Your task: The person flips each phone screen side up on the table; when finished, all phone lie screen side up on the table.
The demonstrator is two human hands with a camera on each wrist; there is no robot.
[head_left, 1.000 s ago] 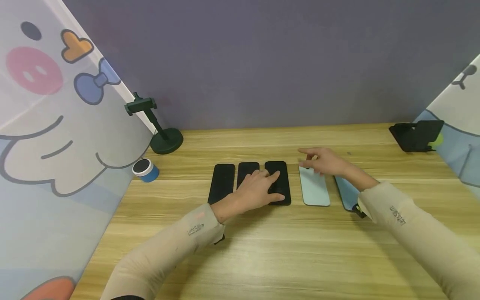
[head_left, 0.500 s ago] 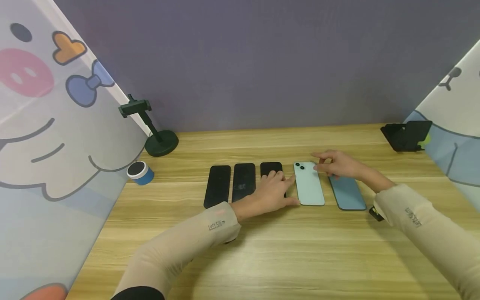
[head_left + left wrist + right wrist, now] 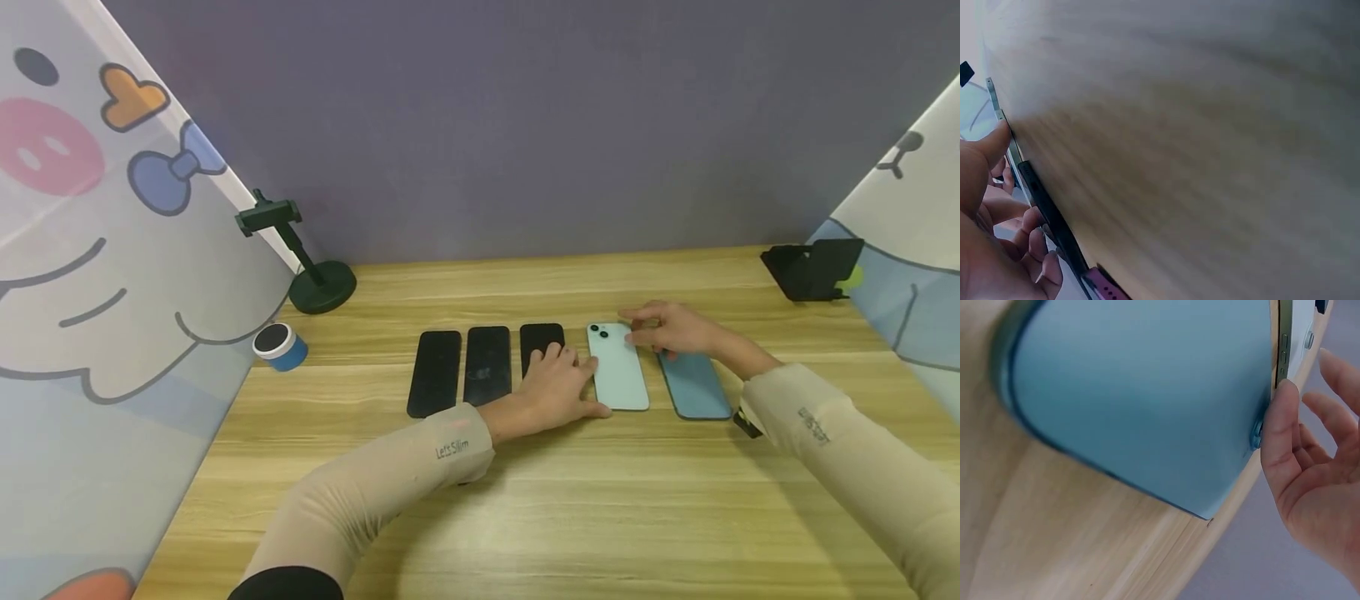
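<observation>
A pale mint phone (image 3: 621, 375) lies face down between my hands, its two camera lenses at the far left corner. My left hand (image 3: 553, 387) reaches across the third black phone (image 3: 542, 336), its index fingertip and thumb at the mint phone's left edge. My right hand (image 3: 666, 327) touches the mint phone's right edge near the top with its thumb. In the right wrist view that thumb (image 3: 1282, 425) presses the edge by the side buttons, the other fingers partly bent. A blue phone (image 3: 695, 387) lies face down under the right hand, its far end hidden.
Two more black phones, an outer one (image 3: 435, 375) and a middle one (image 3: 488, 362), lie to the left. A dark green stand (image 3: 322, 286) and a blue-white tub (image 3: 281, 347) stand at the left. A black folding stand (image 3: 813, 269) sits at the back right.
My left hand has moved right from the third black phone to the mint phone's left edge. My right hand has drawn back from over the mint phone's top to its right edge.
</observation>
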